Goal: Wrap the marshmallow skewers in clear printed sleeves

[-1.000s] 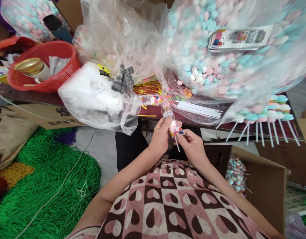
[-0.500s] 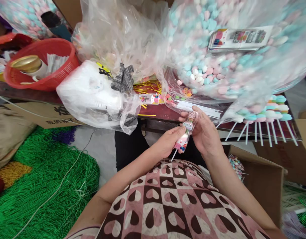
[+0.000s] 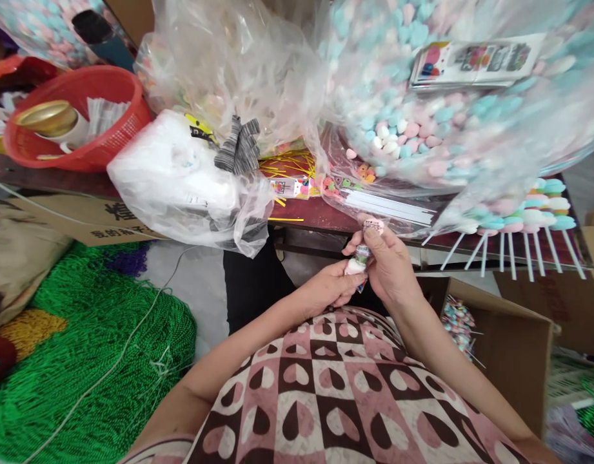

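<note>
Just below the table edge, both my hands hold a small bagged lollipop (image 3: 360,258). My left hand (image 3: 331,289) pinches its lower end from below. My right hand (image 3: 391,267) wraps round the printed clear wrapper, whose top pokes out above the thumb. The stick is hidden between the hands. Above the hands, a clear packet of white sticks (image 3: 396,211) lies on the dark red table (image 3: 306,216).
A huge clear bag of pink, blue and white candies (image 3: 436,96) fills the table's right. Finished lollipops (image 3: 524,222) line its edge. A red basket (image 3: 74,122) stands at the left, and a cardboard box (image 3: 514,348) of wrapped lollipops (image 3: 456,322) sits at my right knee. Green cord (image 3: 84,348) lies left.
The wrapped lollipop swung from upright by the left hand to the right, then both hands closed in on it. The right hand now covers most of the wrapper.
</note>
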Motion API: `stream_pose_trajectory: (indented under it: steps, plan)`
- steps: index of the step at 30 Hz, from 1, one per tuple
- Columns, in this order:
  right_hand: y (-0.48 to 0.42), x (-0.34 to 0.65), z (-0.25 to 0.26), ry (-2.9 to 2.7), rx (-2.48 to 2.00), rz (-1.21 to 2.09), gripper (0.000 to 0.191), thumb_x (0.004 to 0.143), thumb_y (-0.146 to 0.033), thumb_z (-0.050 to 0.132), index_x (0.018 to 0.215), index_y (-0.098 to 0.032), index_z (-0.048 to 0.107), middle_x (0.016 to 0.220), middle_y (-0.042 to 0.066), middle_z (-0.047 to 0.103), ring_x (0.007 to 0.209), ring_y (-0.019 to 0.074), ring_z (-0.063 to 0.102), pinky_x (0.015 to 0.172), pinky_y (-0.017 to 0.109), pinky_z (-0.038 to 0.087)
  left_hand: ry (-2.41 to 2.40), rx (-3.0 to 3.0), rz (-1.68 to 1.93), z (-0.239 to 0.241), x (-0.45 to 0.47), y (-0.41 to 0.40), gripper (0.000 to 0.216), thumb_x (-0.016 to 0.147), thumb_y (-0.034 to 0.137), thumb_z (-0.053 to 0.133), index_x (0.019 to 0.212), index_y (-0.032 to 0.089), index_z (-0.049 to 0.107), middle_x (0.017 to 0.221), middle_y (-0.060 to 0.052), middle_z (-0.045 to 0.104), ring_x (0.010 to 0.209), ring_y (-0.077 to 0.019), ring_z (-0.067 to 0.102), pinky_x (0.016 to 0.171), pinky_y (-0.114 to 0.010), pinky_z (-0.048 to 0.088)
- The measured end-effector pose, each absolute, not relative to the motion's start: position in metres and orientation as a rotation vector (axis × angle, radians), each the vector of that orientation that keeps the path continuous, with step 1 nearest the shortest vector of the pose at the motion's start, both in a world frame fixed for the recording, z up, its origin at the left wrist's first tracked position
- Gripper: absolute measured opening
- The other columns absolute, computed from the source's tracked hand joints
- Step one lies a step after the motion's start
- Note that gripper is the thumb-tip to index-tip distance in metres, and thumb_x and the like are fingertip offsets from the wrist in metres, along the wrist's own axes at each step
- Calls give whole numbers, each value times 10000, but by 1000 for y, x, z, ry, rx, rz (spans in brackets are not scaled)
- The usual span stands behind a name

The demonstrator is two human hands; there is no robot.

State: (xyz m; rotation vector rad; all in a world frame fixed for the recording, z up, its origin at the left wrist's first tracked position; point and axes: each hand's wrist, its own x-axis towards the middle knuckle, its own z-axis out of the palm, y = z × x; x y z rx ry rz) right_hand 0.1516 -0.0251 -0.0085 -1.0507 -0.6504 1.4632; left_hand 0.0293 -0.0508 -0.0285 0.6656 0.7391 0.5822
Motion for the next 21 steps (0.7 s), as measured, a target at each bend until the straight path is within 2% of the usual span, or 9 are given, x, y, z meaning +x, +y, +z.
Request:
stream_pose_trajectory:
  steps: [5, 8, 10, 12, 16, 21]
  plan:
    - [-27, 151, -13, -639, -1104, 1454, 284, 741, -407, 775, 912, -228, 637, 746, -38, 641, 650, 112, 641, 533, 203, 506, 794, 688, 599, -28, 28, -49, 395, 731, 495, 716, 831, 187, 491, 532, 113, 330, 392, -28, 233, 374, -191, 190]
    - [-24, 159, -10, -635, -1073, 1376, 297, 761, -398, 768, 978, -243, 637, 757, -47, 636, 645, 106, 637, 607, 238, 543, 794, 795, 536, -31, 26, -49, 330, 794, 479, 645, 804, 190, 485, 504, 107, 347, 384, -38, 273, 383, -195, 203]
    - [-20, 165, -7, -626, -1035, 1293, 289, 769, -388, 770, 986, -248, 640, 755, -54, 630, 643, 98, 630, 665, 255, 564, 815, 918, 483, -33, 25, -49, 242, 830, 411, 596, 823, 191, 496, 520, 91, 408, 413, -50, 360, 415, -184, 263]
    - [-18, 167, -3, -608, -1005, 1248, 285, 762, -380, 780, 977, -251, 645, 750, -57, 628, 648, 96, 628, 696, 268, 577, 884, 1059, 466, -33, 24, -48, 155, 843, 327, 553, 919, 192, 534, 617, 59, 519, 500, -70, 483, 484, -181, 358]
    - [-18, 164, -1, -555, -992, 1273, 292, 753, -375, 789, 981, -260, 648, 766, -58, 639, 677, 107, 645, 707, 287, 594, 1075, 1373, 556, -27, 21, -46, 389, 875, 256, 486, 1261, 222, 519, 816, 12, 640, 673, -117, 596, 663, -233, 457]
    - [-17, 164, -2, -556, -1008, 1269, 279, 766, -370, 778, 979, -262, 634, 792, -56, 641, 711, 114, 662, 703, 286, 595, 1097, 1629, 679, -23, 16, -44, 407, 910, 317, 506, 1307, 243, 554, 1052, -38, 705, 886, -178, 649, 812, -266, 464]
